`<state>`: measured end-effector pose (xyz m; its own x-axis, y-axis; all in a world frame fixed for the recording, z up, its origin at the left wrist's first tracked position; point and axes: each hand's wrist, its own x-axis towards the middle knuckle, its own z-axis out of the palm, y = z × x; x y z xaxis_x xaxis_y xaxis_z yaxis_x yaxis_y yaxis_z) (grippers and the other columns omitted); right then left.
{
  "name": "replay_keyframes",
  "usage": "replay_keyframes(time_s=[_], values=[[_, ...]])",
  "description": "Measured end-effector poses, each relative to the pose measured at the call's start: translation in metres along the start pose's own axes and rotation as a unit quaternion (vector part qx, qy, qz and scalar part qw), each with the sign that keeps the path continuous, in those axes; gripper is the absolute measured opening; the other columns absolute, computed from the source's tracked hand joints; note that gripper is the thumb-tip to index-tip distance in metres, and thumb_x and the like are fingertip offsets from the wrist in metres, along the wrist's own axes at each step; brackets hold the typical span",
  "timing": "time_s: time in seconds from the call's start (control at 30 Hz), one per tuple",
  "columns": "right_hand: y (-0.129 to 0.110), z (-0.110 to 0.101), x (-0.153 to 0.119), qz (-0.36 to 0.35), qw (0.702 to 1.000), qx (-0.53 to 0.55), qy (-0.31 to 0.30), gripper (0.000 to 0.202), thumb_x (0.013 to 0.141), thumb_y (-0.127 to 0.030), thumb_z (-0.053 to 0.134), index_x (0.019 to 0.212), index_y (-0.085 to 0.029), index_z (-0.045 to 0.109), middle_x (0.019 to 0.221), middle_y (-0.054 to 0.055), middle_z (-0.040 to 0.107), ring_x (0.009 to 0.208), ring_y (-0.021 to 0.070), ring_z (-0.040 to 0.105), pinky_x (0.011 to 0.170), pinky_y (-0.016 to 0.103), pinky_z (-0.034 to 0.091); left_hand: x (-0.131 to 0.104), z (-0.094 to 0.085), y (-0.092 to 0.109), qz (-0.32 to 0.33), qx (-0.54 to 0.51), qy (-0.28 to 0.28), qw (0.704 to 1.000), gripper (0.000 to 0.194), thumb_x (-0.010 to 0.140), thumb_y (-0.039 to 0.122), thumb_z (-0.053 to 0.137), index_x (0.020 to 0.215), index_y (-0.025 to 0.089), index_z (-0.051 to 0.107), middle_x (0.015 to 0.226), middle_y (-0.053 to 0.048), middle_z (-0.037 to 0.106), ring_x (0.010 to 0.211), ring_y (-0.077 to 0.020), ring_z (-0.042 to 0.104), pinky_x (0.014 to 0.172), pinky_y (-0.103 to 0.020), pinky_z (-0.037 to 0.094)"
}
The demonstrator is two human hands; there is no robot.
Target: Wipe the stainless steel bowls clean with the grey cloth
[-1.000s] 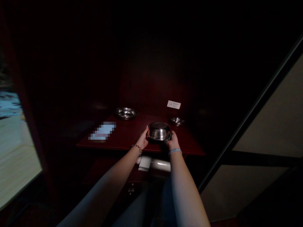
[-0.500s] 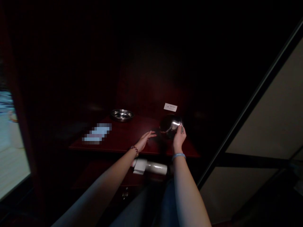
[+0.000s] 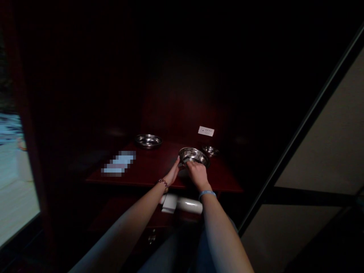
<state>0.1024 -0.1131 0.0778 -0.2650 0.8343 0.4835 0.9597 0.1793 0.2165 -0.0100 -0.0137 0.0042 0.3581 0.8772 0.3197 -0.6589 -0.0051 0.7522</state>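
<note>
A shiny metal bowl (image 3: pixel 192 151) is tilted slightly above the dark red shelf, its hollow side facing up. My left hand (image 3: pixel 173 173) holds its left side, with the thumb up at the rim. My right hand (image 3: pixel 198 174) grips the near rim, the knuckles up and the fingertips hidden inside. Just behind on the right, a smaller metal bowl (image 3: pixel 211 151) rests on the shelf, partly covered by the held one. A shallow metal dish (image 3: pixel 148 141) stands at the back left.
The red shelf (image 3: pixel 136 175) has a front edge close to my wrists. A blurred-out pale rectangle (image 3: pixel 118 163) lies on its left. Beneath are a white cylinder (image 3: pixel 190 205) and a white box-like piece (image 3: pixel 170 203). A white socket plate (image 3: pixel 206 131) is on the back wall.
The bowl has moved left and turned from underside showing to hollow side up. My left hand has come onto it, and my right hand has shifted to its near rim. The smaller bowl is now visible.
</note>
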Motion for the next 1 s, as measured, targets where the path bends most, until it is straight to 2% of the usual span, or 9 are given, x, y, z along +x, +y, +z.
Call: replay_keyframes(time_s=[0.1, 0.17, 0.3, 0.37, 0.43, 0.57, 0.77, 0.9, 1.0], values=[[-0.007, 0.001, 0.001, -0.032, 0.999, 0.001, -0.035, 0.031, 0.102, -0.018, 0.039, 0.119, -0.019, 0.064, 0.118, 0.012, 0.071, 0.105, 0.0207, 0.067, 0.09, 0.03, 0.049, 0.004, -0.001, -0.005, 0.004, -0.01, 0.048, 0.999, 0.048, 0.079, 0.054, 0.073, 0.108, 0.016, 0.074, 0.118, -0.011, 0.075, 0.128, -0.0264, 0.057, 0.116, -0.037, 0.032], [-0.014, 0.003, 0.001, -0.03, 0.997, 0.012, -0.063, 0.033, 0.102, -0.023, 0.04, 0.128, -0.02, 0.061, 0.12, 0.012, 0.071, 0.104, 0.0217, 0.068, 0.089, 0.032, 0.05, 0.006, -0.002, -0.005, -0.016, -0.03, 0.074, 0.997, 0.039, 0.078, 0.046, 0.075, 0.101, 0.014, 0.075, 0.113, -0.011, 0.076, 0.124, -0.0262, 0.061, 0.114, -0.036, 0.036], [-0.025, 0.009, -0.001, -0.024, 0.99, 0.061, -0.125, 0.048, 0.1, -0.038, 0.045, 0.145, -0.023, 0.049, 0.125, 0.012, 0.069, 0.106, 0.0236, 0.069, 0.088, 0.033, 0.052, 0.008, -0.004, -0.003, -0.034, -0.075, 0.153, 0.985, 0.032, 0.084, 0.043, 0.07, 0.096, 0.013, 0.072, 0.102, -0.011, 0.078, 0.114, -0.0234, 0.067, 0.107, -0.034, 0.045], [-0.027, 0.011, -0.002, -0.029, 0.987, 0.078, -0.136, 0.052, 0.099, -0.034, 0.045, 0.15, -0.025, 0.044, 0.131, 0.01, 0.067, 0.111, 0.0227, 0.067, 0.092, 0.032, 0.051, 0.008, -0.004, -0.001, -0.023, -0.088, 0.175, 0.98, 0.032, 0.087, 0.043, 0.067, 0.1, 0.014, 0.071, 0.1, -0.01, 0.078, 0.11, -0.0218, 0.069, 0.104, -0.033, 0.048], [-0.027, 0.012, -0.002, -0.024, 0.987, 0.087, -0.135, 0.054, 0.097, -0.03, 0.045, 0.151, -0.027, 0.044, 0.135, 0.008, 0.065, 0.115, 0.0221, 0.066, 0.095, 0.032, 0.05, 0.007, -0.004, 0.001, -0.025, -0.095, 0.169, 0.981, 0.036, 0.089, 0.045, 0.064, 0.103, 0.013, 0.069, 0.098, -0.011, 0.078, 0.106, -0.0222, 0.071, 0.101, -0.034, 0.051], [-0.026, 0.011, -0.002, -0.011, 0.985, 0.108, -0.134, 0.055, 0.094, -0.03, 0.048, 0.149, -0.03, 0.047, 0.138, 0.005, 0.064, 0.122, 0.0214, 0.062, 0.099, 0.031, 0.048, 0.005, -0.001, 0.005, -0.031, -0.101, 0.166, 0.98, 0.044, 0.091, 0.05, 0.059, 0.107, 0.01, 0.069, 0.096, -0.013, 0.078, 0.101, -0.0241, 0.073, 0.096, -0.036, 0.055], [-0.022, 0.01, -0.001, 0.033, 0.984, 0.091, -0.147, 0.043, 0.095, -0.033, 0.047, 0.136, -0.033, 0.061, 0.122, 0.006, 0.072, 0.113, 0.0232, 0.067, 0.092, 0.034, 0.049, 0.005, 0.004, 0.007, -0.024, -0.096, 0.165, 0.981, 0.045, 0.094, 0.048, 0.056, 0.118, 0.011, 0.067, 0.102, -0.012, 0.078, 0.105, -0.0236, 0.072, 0.098, -0.036, 0.055], [-0.018, 0.011, -0.001, 0.089, 0.983, 0.048, -0.155, 0.035, 0.094, -0.03, 0.05, 0.12, -0.025, 0.073, 0.113, 0.012, 0.075, 0.108, 0.0255, 0.069, 0.09, 0.036, 0.048, 0.006, 0.004, 0.003, -0.037, -0.089, 0.163, 0.982, 0.039, 0.098, 0.04, 0.051, 0.121, 0.013, 0.066, 0.105, -0.011, 0.078, 0.109, -0.0225, 0.071, 0.1, -0.036, 0.054], [-0.016, 0.013, -0.003, 0.123, 0.98, 0.025, -0.154, 0.033, 0.093, -0.022, 0.048, 0.111, -0.018, 0.075, 0.114, 0.015, 0.074, 0.111, 0.0251, 0.067, 0.098, 0.038, 0.043, 0.008, 0.001, -0.002, -0.051, -0.077, 0.174, 0.98, 0.038, 0.097, 0.04, 0.053, 0.119, 0.013, 0.067, 0.107, -0.012, 0.077, 0.111, -0.0227, 0.07, 0.102, -0.036, 0.053]])
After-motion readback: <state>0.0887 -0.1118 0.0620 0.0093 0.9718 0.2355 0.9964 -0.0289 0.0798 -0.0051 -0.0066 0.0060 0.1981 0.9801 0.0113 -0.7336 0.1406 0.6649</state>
